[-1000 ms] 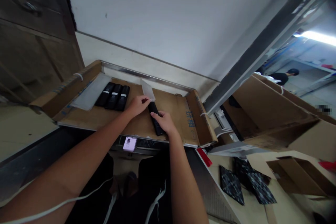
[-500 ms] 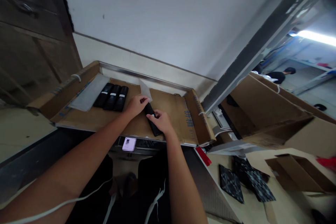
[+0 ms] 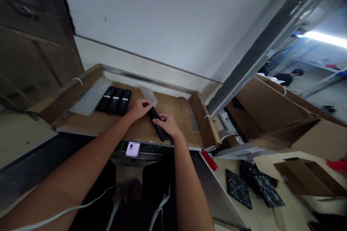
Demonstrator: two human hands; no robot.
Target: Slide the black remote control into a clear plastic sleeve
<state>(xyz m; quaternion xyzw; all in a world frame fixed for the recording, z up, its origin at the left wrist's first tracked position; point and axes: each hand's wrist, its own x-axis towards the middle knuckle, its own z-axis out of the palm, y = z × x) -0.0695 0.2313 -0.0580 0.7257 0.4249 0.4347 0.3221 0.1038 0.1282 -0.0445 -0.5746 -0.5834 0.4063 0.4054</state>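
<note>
Black remote (image 3: 159, 129) on cardboard tray (image 3: 176, 110), long axis toward wall | right hand (image 3: 167, 124) clamped on its near half | left hand (image 3: 138, 108) pinches clear sleeve (image 3: 148, 96) at far end; hands nearly touching.

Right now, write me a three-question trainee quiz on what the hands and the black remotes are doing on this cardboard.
1. True or false: the right hand rests on a black remote lying on the cardboard sheet.
2. How many remotes lie side by side to the left of the hands? A) two B) three C) five
3. Fill in: the left hand pinches a clear plastic ____ at the remote's far end.

Key: 1 true; 2 B; 3 bag.
</note>
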